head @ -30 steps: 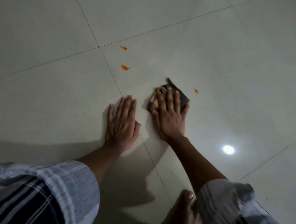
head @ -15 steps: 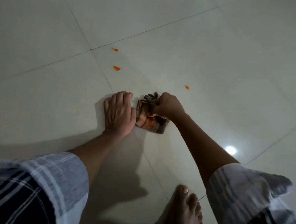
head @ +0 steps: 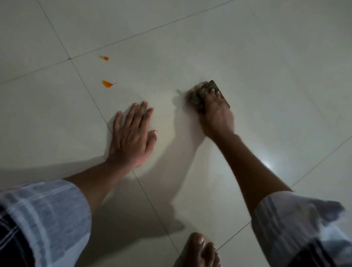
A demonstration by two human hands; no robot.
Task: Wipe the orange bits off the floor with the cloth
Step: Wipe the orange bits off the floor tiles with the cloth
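Note:
Two orange bits lie on the pale tiled floor (head: 258,55), a small orange bit (head: 104,57) near the tile joint and a larger orange bit (head: 107,84) below it. My right hand (head: 216,115) holds a dark bunched cloth (head: 199,96) down on the floor, right of the bits, with its fingers bent over the cloth. It is blurred by motion. My left hand (head: 132,134) lies flat on the floor with fingers spread, below the larger bit and left of the cloth. No orange bit shows beside the cloth.
My bare foot (head: 200,256) stands on the floor at the bottom centre. Striped sleeves cover both upper arms at the bottom corners. Dark tile joints (head: 87,90) cross the floor, and a lamp's glare (head: 269,166) sits by my right forearm.
My right hand carried the cloth from beside my left hand up and to the right and set it on the floor. The orange bit seen there before is out of sight. My left hand flattened out.

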